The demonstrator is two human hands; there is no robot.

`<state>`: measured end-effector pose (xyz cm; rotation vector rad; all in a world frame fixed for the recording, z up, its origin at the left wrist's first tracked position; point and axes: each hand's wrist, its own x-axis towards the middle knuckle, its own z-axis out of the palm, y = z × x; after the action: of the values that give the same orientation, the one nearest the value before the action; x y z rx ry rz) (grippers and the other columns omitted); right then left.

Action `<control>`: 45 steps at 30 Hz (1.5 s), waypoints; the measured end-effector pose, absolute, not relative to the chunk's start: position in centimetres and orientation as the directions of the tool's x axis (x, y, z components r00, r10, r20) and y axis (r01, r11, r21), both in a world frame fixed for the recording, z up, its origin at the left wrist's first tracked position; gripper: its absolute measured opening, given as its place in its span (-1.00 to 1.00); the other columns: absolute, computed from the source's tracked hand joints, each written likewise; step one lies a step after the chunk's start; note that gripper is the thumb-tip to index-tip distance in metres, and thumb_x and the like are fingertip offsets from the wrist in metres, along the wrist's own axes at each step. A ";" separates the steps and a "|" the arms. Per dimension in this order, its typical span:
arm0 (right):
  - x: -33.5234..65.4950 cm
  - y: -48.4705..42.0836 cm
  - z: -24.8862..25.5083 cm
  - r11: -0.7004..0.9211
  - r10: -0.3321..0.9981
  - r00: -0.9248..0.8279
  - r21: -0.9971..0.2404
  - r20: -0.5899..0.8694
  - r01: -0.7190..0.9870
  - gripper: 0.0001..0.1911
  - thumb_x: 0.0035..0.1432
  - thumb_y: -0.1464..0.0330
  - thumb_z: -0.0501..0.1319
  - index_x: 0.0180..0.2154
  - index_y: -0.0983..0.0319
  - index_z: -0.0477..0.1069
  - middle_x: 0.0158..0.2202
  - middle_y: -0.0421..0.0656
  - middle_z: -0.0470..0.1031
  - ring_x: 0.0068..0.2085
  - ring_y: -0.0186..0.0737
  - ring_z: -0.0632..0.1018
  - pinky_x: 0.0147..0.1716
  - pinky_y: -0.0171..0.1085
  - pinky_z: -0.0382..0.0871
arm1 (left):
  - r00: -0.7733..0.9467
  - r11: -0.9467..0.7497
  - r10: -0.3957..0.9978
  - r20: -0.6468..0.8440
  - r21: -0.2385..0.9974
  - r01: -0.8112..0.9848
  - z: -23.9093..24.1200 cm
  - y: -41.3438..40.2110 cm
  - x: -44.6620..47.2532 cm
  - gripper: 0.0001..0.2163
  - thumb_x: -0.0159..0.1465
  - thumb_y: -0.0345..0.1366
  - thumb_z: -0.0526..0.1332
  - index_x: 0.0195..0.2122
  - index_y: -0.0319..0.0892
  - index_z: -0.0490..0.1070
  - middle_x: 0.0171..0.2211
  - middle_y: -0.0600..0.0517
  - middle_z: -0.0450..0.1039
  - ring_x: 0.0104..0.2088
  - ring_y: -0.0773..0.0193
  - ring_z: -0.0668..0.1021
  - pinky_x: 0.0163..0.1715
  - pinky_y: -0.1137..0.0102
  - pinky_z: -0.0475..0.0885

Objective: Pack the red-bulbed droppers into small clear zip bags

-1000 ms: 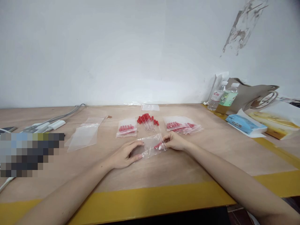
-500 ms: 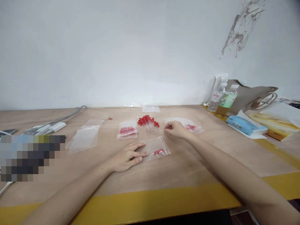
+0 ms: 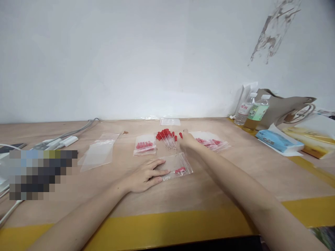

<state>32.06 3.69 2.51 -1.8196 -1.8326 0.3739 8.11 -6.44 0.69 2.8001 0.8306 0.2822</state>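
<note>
My left hand [image 3: 146, 176] lies with its fingers spread on the near-left part of a clear zip bag [image 3: 174, 161], pressing it to the table. Inside that bag, red-bulbed droppers lie near its right end. Beyond it a pile of glass droppers with red bulbs [image 3: 165, 135] is fanned out. Just right of the pile is my right hand [image 3: 188, 140], closed, with one dropper [image 3: 180, 135] at its fingertips, bulb up. The fingers' exact grip is partly hidden.
One filled bag [image 3: 144, 144] lies left of the pile, several more filled bags [image 3: 213, 143] to the right. Flat unfilled bags [image 3: 98, 153] lie at left, near cables and a power strip [image 3: 69, 141]. Bottles [image 3: 256, 113], a tissue pack [image 3: 280, 140] and a grey bag stand at right.
My right hand has moved slightly left and away from me, and a dropper now shows at its fingertips. My left hand stays on the bag. The view has shifted slightly.
</note>
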 end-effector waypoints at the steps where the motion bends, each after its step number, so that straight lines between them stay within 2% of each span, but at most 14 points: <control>1: 32.7 2.9 2.4 0.096 0.979 0.027 -0.568 0.204 0.818 -0.48 0.01 0.42 0.11 0.03 0.43 0.08 -0.38 -0.02 0.44 -0.36 -0.20 0.48 -0.42 -0.33 0.30 | 0.823 -0.819 0.555 0.122 0.252 0.515 0.7 -6.5 8.1 -0.66 0.33 -0.16 -0.03 0.12 0.09 0.17 0.24 0.08 -0.07 0.20 0.10 0.07 0.15 0.14 0.04; 4: 34.8 0.5 1.5 0.226 0.950 0.013 -0.719 0.311 0.657 -0.44 0.05 0.40 0.04 0.09 0.34 -0.06 -0.46 -0.21 0.34 -0.48 -0.31 0.44 -0.48 -0.35 0.31 | 0.820 -0.815 0.560 0.120 0.257 0.519 0.8 -6.5 8.2 -0.66 0.32 -0.14 -0.03 0.11 0.10 0.18 0.24 0.08 -0.07 0.20 0.11 0.07 0.15 0.15 0.04; 7: 36.3 -1.3 0.1 0.247 0.947 0.087 -0.873 0.310 0.420 -0.49 0.06 0.31 0.03 0.05 0.22 -0.07 -0.43 -0.29 0.24 -0.61 -0.41 0.36 -0.65 -0.36 0.30 | 0.814 -0.811 0.567 0.121 0.254 0.527 0.8 -6.5 8.3 -0.66 0.32 -0.13 -0.03 0.11 0.10 0.19 0.24 0.08 -0.07 0.20 0.11 0.08 0.15 0.16 0.04; 9: 36.7 -1.9 -0.6 0.244 0.945 0.146 -0.929 0.292 0.279 -0.52 0.03 0.29 0.06 -0.01 0.17 -0.05 -0.43 -0.33 0.21 -0.64 -0.43 0.34 -0.71 -0.36 0.31 | 0.813 -0.809 0.571 0.118 0.249 0.532 0.7 -6.5 8.3 -0.66 0.32 -0.12 -0.03 0.11 0.09 0.19 0.24 0.08 -0.07 0.20 0.12 0.08 0.15 0.16 0.04; 16: 35.3 -2.1 -1.2 0.163 0.959 0.231 -0.986 0.163 0.017 -0.65 -0.06 0.40 0.14 -0.23 0.14 0.03 -0.48 -0.36 0.20 -0.63 -0.42 0.39 -0.67 -0.35 0.41 | 0.814 -0.811 0.568 0.120 0.250 0.529 0.6 -6.4 8.3 -0.67 0.32 -0.13 -0.03 0.10 0.09 0.20 0.23 0.07 -0.06 0.20 0.13 0.08 0.15 0.15 0.03; 21: 34.6 -2.8 -0.8 0.060 0.958 0.285 -0.984 0.009 -0.170 -0.66 -0.07 0.51 0.10 -0.26 0.12 0.02 -0.52 -0.37 0.24 -0.63 -0.42 0.41 -0.65 -0.36 0.42 | 0.818 -0.817 0.560 0.129 0.251 0.519 0.5 -6.4 8.3 -0.67 0.32 -0.13 -0.03 0.10 0.09 0.20 0.23 0.08 -0.06 0.20 0.11 0.08 0.14 0.14 0.05; 24: 34.1 -3.6 -0.6 -0.020 0.968 0.237 -0.968 -0.082 -0.252 -0.66 -0.07 0.55 0.09 -0.27 0.12 0.03 -0.55 -0.38 0.27 -0.61 -0.40 0.45 -0.59 -0.33 0.44 | 0.811 -0.812 0.569 0.137 0.250 0.528 0.5 -6.4 8.3 -0.62 0.31 -0.11 -0.03 0.15 0.07 0.11 0.23 0.06 -0.06 0.20 0.12 0.07 0.14 0.14 0.04; 26: 34.0 -4.1 -0.5 -0.071 0.983 0.147 -0.968 -0.109 -0.242 -0.71 -0.07 0.55 0.11 -0.31 0.15 0.08 -0.56 -0.36 0.31 -0.59 -0.40 0.46 -0.56 -0.34 0.43 | 0.799 -0.802 0.584 0.143 0.255 0.540 0.5 -6.5 8.3 -0.56 0.31 -0.09 -0.03 0.20 0.03 0.00 0.22 0.02 -0.03 0.20 0.12 0.08 0.14 0.15 0.04; 29: 34.4 -4.7 -0.6 -0.095 0.995 -0.025 -0.990 -0.093 -0.106 -0.79 -0.12 0.48 0.23 -0.42 0.22 0.21 -0.57 -0.31 0.37 -0.59 -0.43 0.44 -0.58 -0.40 0.38 | 0.785 -0.789 0.601 0.148 0.264 0.554 0.5 -6.5 8.3 -0.49 0.29 -0.06 -0.02 0.24 -0.01 -0.11 0.22 -0.02 -0.02 0.20 0.10 0.08 0.13 0.14 0.06; 32: 35.2 -4.7 -0.6 -0.073 0.983 -0.159 -0.994 -0.086 0.081 -0.74 -0.26 0.36 0.36 -0.48 0.28 0.33 -0.64 -0.31 0.38 -0.64 -0.45 0.38 -0.63 -0.42 0.29 | 0.777 -0.779 0.614 0.139 0.265 0.568 0.5 -6.5 8.3 -0.47 0.29 -0.04 -0.03 0.24 -0.02 -0.15 0.22 -0.03 -0.03 0.20 0.09 0.08 0.13 0.14 0.07; 34: 35.5 -4.4 -0.5 -0.039 0.962 -0.262 -0.987 -0.079 0.156 -0.68 -0.35 0.30 0.39 -0.48 0.31 0.40 -0.63 -0.27 0.42 -0.61 -0.43 0.40 -0.57 -0.39 0.30 | 0.776 -0.776 0.617 0.129 0.263 0.573 0.5 -6.5 8.2 -0.47 0.29 -0.04 -0.03 0.24 -0.03 -0.15 0.22 -0.03 -0.04 0.20 0.09 0.07 0.14 0.15 0.06; 39: 34.8 -4.4 0.0 0.091 0.888 -0.459 -0.984 0.010 0.155 -0.63 -0.32 0.19 0.36 -0.43 0.31 0.48 -0.47 -0.16 0.52 -0.39 -0.25 0.52 -0.34 -0.26 0.37 | 0.787 -0.789 0.601 0.138 0.256 0.558 0.4 -6.3 8.2 -0.48 0.29 -0.05 -0.02 0.23 -0.04 -0.10 0.22 -0.04 -0.03 0.20 0.08 0.08 0.14 0.14 0.05; 42: 34.7 -4.7 0.3 0.097 0.874 -0.485 -0.987 0.022 0.130 -0.60 -0.29 0.21 0.36 -0.35 0.29 0.47 -0.45 -0.18 0.52 -0.39 -0.27 0.51 -0.35 -0.28 0.36 | 0.795 -0.796 0.593 0.126 0.242 0.556 0.3 -6.3 8.2 -0.51 0.29 -0.06 -0.02 0.22 -0.02 -0.04 0.22 -0.01 -0.03 0.20 0.09 0.07 0.15 0.14 0.03; 45: 35.2 -4.6 0.3 0.082 0.852 -0.523 -0.976 -0.036 0.200 -0.66 -0.25 0.22 0.34 -0.40 0.31 0.46 -0.50 -0.21 0.49 -0.47 -0.36 0.47 -0.45 -0.37 0.32 | 0.797 -0.799 0.590 0.131 0.242 0.551 0.3 -6.2 8.2 -0.53 0.29 -0.07 -0.01 0.21 -0.01 -0.01 0.22 0.00 -0.03 0.20 0.10 0.08 0.14 0.15 0.05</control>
<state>35.17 -4.55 0.29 -1.0384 -1.7945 1.4751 8.17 -6.22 0.28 2.7943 0.8959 0.2975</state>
